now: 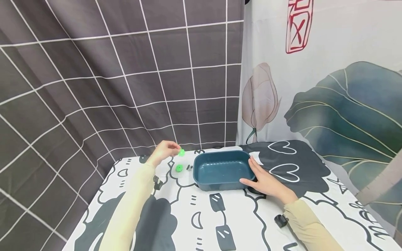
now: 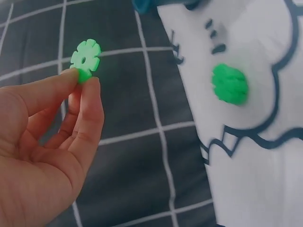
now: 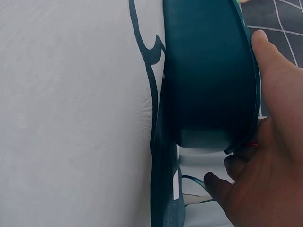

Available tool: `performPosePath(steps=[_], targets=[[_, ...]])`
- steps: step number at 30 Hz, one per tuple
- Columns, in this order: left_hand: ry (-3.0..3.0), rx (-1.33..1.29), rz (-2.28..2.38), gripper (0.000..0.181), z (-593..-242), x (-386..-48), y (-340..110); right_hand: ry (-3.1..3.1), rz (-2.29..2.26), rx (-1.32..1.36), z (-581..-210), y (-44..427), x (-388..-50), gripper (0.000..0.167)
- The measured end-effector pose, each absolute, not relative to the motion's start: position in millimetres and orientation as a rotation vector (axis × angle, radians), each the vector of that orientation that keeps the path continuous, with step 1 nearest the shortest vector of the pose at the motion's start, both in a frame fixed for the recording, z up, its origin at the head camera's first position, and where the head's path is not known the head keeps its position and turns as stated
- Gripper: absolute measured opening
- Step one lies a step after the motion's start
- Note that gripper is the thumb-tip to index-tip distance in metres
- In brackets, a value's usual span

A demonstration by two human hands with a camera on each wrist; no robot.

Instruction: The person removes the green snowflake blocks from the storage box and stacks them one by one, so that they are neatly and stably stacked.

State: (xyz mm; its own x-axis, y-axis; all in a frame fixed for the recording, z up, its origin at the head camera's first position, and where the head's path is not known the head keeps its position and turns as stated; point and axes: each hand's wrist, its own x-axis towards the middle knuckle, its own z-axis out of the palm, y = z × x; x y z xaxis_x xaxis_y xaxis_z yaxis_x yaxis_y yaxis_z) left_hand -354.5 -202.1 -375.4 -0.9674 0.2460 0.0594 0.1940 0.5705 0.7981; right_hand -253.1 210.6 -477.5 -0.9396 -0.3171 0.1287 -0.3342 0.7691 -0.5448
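My left hand [image 1: 166, 150] pinches a bright green plastic snowflake disc [image 2: 86, 59], notched round its edge with a hole in the middle, between thumb and fingertips. It is held up above the table, left of the dark teal bin [image 1: 201, 186]. Below it on the cloth lies a green notched piece [image 1: 179, 168], which looks like a small clump of discs in the left wrist view. My right hand [image 1: 265, 179] rests against the bin's right end, fingers stretched along the rim and thumb near the front corner. The bin's visible inside is bare.
A black-and-white patterned cloth [image 1: 185, 228] covers the table. Behind stands a dark grid curtain [image 1: 176, 87], with a white curtain [image 1: 270, 35] printed with flowers at the right. Small black devices sit at both wrists, such as the right wrist camera [image 1: 281, 220].
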Motion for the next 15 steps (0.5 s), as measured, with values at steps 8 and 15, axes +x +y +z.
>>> performPosePath(steps=[8,15], targets=[[2.728,0.252,1.369,0.016,-397,-355,-218,-2.922,0.916,0.535,-477,211,-253,0.101],[2.677,0.276,1.421,0.011,-416,-353,-222,-2.928,0.935,0.54,-476,211,-252,0.101]])
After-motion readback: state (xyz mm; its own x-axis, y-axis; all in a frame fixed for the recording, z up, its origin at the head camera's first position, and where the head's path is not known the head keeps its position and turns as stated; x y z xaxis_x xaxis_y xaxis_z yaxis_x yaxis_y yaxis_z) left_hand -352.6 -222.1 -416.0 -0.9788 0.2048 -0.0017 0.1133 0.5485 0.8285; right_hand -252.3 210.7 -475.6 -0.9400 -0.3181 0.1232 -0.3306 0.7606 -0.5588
